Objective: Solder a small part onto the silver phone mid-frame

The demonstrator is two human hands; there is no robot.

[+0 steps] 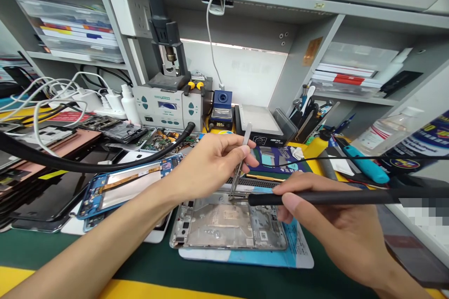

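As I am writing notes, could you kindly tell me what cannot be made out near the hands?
In the head view:
Tweezers in the left hand: tips too small to confirm contact.
Black-handled tool in the right hand: rear end cut off by the right edge.
Phone frame: label too small to read.

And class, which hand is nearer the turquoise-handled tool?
Right. The right hand is in front of the turquoise-handled tool, slightly left; the left hand is farther left.
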